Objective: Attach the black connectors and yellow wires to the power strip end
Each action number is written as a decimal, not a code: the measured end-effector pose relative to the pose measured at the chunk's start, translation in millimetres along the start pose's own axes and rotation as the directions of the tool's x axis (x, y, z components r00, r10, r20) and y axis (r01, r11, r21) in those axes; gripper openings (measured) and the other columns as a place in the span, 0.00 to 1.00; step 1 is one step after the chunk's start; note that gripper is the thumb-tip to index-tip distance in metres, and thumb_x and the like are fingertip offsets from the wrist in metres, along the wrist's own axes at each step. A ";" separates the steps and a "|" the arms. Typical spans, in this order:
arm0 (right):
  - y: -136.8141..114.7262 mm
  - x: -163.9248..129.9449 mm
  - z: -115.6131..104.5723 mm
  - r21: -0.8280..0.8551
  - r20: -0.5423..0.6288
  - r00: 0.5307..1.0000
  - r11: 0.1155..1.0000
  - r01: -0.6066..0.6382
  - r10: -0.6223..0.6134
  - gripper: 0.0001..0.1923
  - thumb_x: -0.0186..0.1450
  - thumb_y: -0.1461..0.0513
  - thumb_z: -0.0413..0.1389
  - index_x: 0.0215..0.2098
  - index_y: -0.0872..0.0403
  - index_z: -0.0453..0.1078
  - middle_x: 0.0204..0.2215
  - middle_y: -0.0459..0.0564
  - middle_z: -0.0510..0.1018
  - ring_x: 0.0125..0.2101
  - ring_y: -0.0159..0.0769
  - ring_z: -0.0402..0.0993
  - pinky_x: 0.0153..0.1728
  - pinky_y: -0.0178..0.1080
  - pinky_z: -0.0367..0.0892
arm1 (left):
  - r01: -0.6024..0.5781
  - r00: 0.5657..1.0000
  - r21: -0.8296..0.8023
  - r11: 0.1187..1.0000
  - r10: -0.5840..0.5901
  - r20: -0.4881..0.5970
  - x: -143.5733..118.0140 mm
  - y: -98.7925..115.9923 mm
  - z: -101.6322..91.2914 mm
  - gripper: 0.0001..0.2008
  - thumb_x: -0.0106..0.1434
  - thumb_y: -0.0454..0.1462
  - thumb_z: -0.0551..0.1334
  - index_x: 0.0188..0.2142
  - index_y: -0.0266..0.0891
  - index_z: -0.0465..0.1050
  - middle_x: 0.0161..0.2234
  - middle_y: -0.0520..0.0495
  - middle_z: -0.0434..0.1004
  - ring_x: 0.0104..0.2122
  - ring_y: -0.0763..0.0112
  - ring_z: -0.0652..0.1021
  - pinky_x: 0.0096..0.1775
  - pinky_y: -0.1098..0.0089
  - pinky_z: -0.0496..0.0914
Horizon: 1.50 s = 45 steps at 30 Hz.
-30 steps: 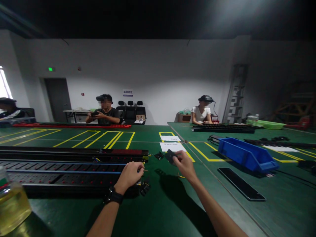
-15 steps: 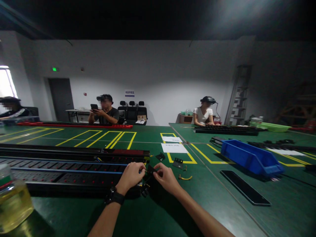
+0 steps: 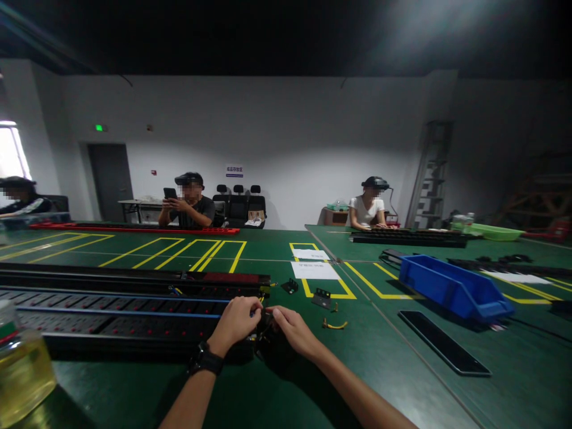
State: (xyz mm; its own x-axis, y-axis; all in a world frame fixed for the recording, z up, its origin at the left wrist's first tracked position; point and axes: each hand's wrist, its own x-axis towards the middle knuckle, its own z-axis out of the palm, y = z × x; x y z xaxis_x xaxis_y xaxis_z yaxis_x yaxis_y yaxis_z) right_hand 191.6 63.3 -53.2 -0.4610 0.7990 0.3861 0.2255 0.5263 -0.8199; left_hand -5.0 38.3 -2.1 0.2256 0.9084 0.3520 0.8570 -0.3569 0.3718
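Long black socket strips (image 3: pixel 147 325) with red-dotted faces and blue edge lines lie side by side on the left, their right ends under my hands. My left hand (image 3: pixel 236 325) is closed in a pinch at the end of the near strip; what is in its fingertips is hidden. My right hand (image 3: pixel 292 332) is closed too, thumb and finger meeting a small black part (image 3: pixel 268 325) at that end. Dark shadow blurs the part's shape. Yellow wires (image 3: pixel 261 297) stick out by the strip ends. Two black brackets (image 3: pixel 322 297) and a bent yellow wire (image 3: pixel 336 325) lie just to the right.
A blue bin (image 3: pixel 451 289) and a dark phone-like slab (image 3: pixel 442 342) lie on the right of the green table (image 3: pixel 366 369). At lower left stands a bottle of yellow liquid (image 3: pixel 27 369). White paper sheets (image 3: pixel 316 270) lie ahead. Several people sit across the table.
My right hand has moved slightly left and down, bringing the small black part against the strip end. My left hand has barely moved.
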 end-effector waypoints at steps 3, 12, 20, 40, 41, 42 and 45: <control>2.1 0.6 2.6 0.036 -0.024 1.000 0.999 -0.015 0.016 0.30 0.73 0.43 0.44 0.54 0.54 0.76 0.44 0.55 0.81 0.43 0.45 0.76 0.46 0.44 0.69 | 0.008 1.000 -0.001 1.000 -0.008 -0.007 0.0 0.6 -0.6 0.12 0.64 0.35 0.56 0.36 0.42 0.81 0.36 0.46 0.84 0.37 0.65 0.81 0.40 0.70 0.66; 10.5 3.9 5.3 0.216 0.114 0.993 0.976 -0.018 -0.007 0.31 0.71 0.43 0.48 0.61 0.54 0.71 0.52 0.56 0.79 0.50 0.46 0.74 0.55 0.48 0.65 | 0.010 1.000 -0.016 1.000 -0.010 -0.006 0.4 1.2 -2.2 0.13 0.65 0.32 0.55 0.37 0.42 0.79 0.37 0.46 0.84 0.38 0.66 0.81 0.41 0.71 0.67; 12.5 8.1 5.8 0.220 0.104 0.994 0.974 -0.046 0.023 0.27 0.69 0.47 0.53 0.58 0.52 0.73 0.55 0.54 0.77 0.55 0.48 0.71 0.60 0.51 0.60 | 0.019 1.000 0.049 0.999 -0.019 0.005 1.5 1.2 0.6 0.12 0.65 0.32 0.55 0.37 0.41 0.79 0.38 0.46 0.83 0.40 0.64 0.80 0.44 0.68 0.66; -7.1 -5.6 -87.9 -0.748 -0.402 0.898 0.501 -0.435 0.180 0.14 0.73 0.61 0.47 0.40 0.53 0.75 0.37 0.56 0.80 0.38 0.41 0.76 0.35 0.36 0.62 | -0.043 0.999 0.052 0.998 0.043 -0.004 4.3 -6.4 2.8 0.12 0.66 0.35 0.54 0.37 0.41 0.78 0.38 0.45 0.82 0.40 0.62 0.79 0.45 0.66 0.67; -5.9 -7.4 -98.5 -0.746 -0.450 0.877 0.469 -0.474 0.171 0.13 0.72 0.62 0.47 0.44 0.52 0.75 0.39 0.56 0.80 0.39 0.41 0.76 0.35 0.36 0.63 | -0.045 0.999 0.050 0.998 0.045 -0.004 4.2 -6.7 3.0 0.12 0.66 0.35 0.54 0.37 0.41 0.78 0.38 0.45 0.82 0.40 0.62 0.79 0.45 0.66 0.67; -4.0 -9.4 -108.1 -0.736 -0.502 0.851 0.439 -0.515 0.155 0.14 0.72 0.63 0.48 0.48 0.52 0.74 0.42 0.56 0.80 0.41 0.42 0.76 0.36 0.37 0.63 | -0.046 0.999 0.049 0.998 0.046 -0.003 4.1 -6.9 3.1 0.13 0.66 0.35 0.54 0.37 0.41 0.78 0.37 0.46 0.82 0.40 0.62 0.79 0.44 0.66 0.67; 5.4 -15.4 -129.0 -0.709 -0.578 0.794 0.367 -0.602 0.188 0.17 0.70 0.61 0.51 0.56 0.54 0.70 0.47 0.59 0.78 0.45 0.45 0.76 0.39 0.39 0.66 | -0.045 0.999 0.057 0.997 0.045 0.001 3.9 -6.4 2.8 0.13 0.66 0.35 0.54 0.37 0.41 0.78 0.37 0.45 0.82 0.39 0.62 0.79 0.44 0.66 0.68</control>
State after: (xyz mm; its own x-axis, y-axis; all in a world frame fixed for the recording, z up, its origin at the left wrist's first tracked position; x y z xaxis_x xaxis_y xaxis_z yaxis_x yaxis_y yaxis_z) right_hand 310.6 91.3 -9.1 0.1723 0.9014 0.3972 0.9689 -0.0823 -0.2334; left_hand -8.3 44.8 -5.6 0.2647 0.8915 0.3678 0.8710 -0.3847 0.3056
